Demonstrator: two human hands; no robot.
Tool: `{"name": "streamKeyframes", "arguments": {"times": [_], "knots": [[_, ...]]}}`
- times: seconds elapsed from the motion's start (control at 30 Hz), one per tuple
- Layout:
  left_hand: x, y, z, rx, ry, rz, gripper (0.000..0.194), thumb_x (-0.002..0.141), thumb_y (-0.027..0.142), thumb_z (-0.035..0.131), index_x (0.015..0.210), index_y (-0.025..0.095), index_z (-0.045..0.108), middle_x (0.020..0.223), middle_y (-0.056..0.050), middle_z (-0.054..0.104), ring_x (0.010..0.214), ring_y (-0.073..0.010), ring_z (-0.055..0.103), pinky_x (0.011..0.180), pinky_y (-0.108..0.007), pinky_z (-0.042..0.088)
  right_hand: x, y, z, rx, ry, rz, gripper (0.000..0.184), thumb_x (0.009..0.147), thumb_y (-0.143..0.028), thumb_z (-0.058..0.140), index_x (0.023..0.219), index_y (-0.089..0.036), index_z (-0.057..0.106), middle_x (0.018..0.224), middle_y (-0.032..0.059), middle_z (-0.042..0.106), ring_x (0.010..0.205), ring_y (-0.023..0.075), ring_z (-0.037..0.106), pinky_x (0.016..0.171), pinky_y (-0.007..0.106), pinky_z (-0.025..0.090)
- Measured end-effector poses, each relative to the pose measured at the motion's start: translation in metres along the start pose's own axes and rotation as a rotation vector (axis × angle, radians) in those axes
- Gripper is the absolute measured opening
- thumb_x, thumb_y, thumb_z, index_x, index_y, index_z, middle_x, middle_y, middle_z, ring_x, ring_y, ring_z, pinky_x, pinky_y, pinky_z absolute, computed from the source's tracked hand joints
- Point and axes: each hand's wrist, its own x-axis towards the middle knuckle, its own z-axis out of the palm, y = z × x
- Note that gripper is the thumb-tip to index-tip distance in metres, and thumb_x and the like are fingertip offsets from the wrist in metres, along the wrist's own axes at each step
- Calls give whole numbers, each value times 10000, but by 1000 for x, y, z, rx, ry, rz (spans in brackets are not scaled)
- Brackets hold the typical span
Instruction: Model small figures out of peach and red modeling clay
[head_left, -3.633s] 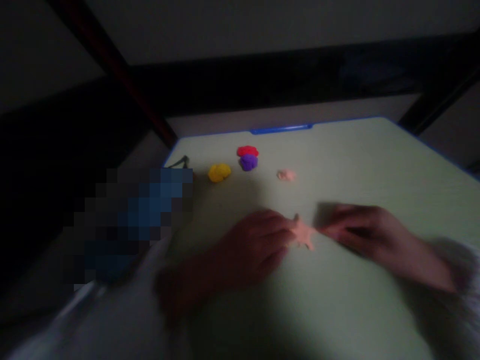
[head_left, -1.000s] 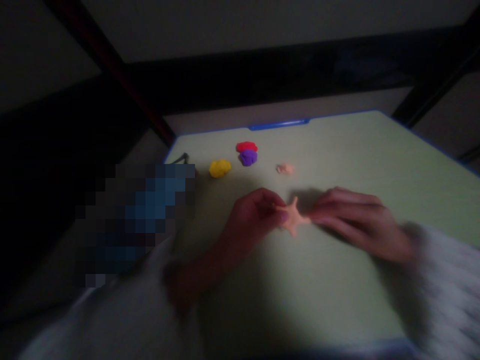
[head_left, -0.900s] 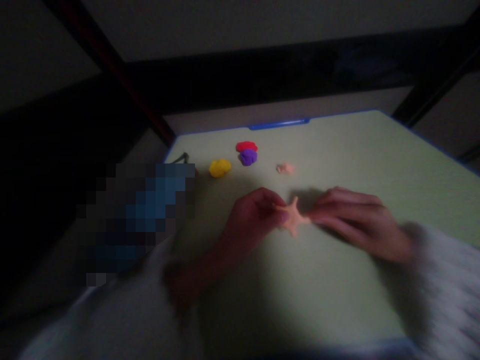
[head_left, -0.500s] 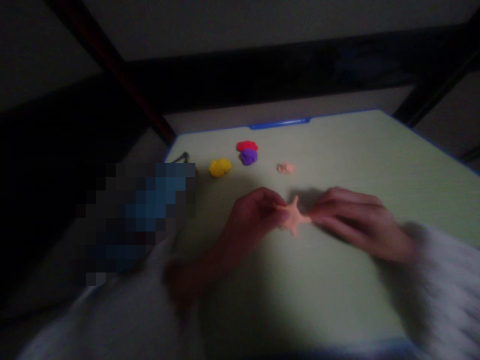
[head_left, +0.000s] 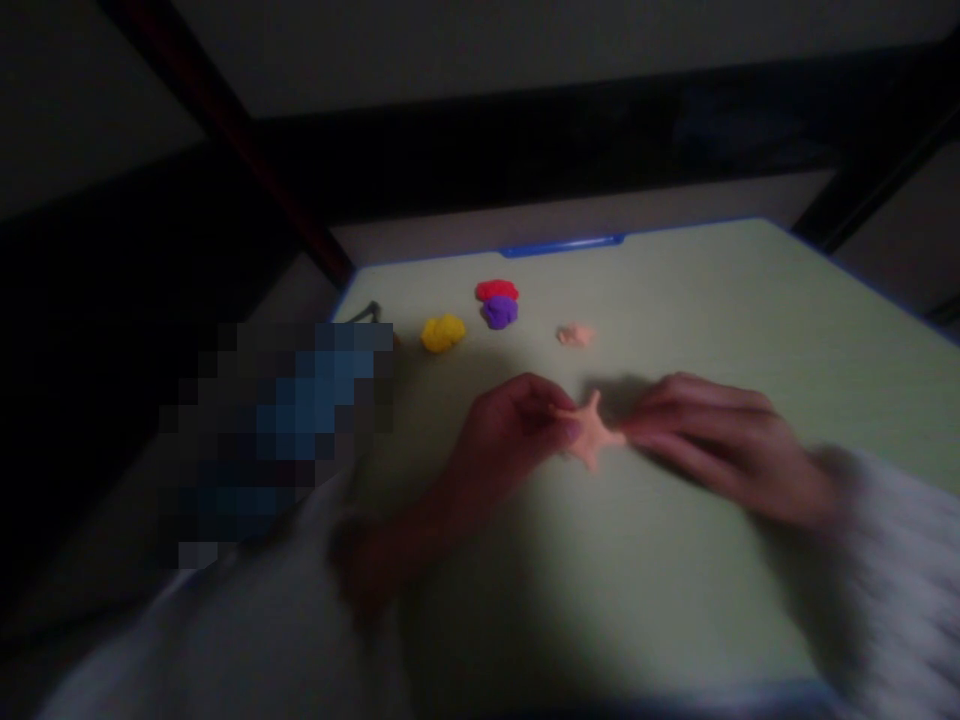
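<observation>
A peach-coloured star of modelling clay (head_left: 594,434) is held between my two hands above the table. My left hand (head_left: 517,425) pinches its left side with thumb and fingers. The fingertips of my right hand (head_left: 709,435) close on the arm of the star that points right. Beyond the star lies a small peach clay lump (head_left: 576,335). Farther left are a yellow clay lump (head_left: 442,333), a purple clay lump (head_left: 500,311) and a red clay lump (head_left: 496,290), the purple one partly in front of the red.
The pale green table (head_left: 720,300) has a blue rim, with a blue strip (head_left: 562,245) at its far edge. A dark thin object (head_left: 366,313) lies near the left edge, beside a blurred-out area. The room behind is dark.
Almost nothing differs. The whole view has shifted very slightly, and both hands keep their pinch on the clay star.
</observation>
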Motion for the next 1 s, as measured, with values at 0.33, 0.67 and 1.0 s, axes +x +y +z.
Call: {"name": "streamKeyframes", "arguments": {"times": [0.33,0.67,1.0], "knots": [[0,2,1,3,15,-8,183,586,114,706,701,130,564,618,39,609,554,-58,570,533,-162,449,1,-2,0,3,10,-16,132,853,-107,541,930,-149,641,830,54,620,764,133,578,648,265,450],[-1,2,1,12,16,-16,165,603,109,693,698,131,560,590,45,603,534,-51,560,527,-154,434,-1,2,0,-7,12,-24,122,837,-79,555,923,-121,631,842,62,625,771,134,575,657,270,446],[-1,3,3,12,18,8,159,591,106,698,683,134,572,605,38,607,552,-59,573,530,-158,451,0,0,0,-2,-5,-28,168,846,-89,543,970,-135,647,852,66,626,762,139,578,649,274,452]]}}
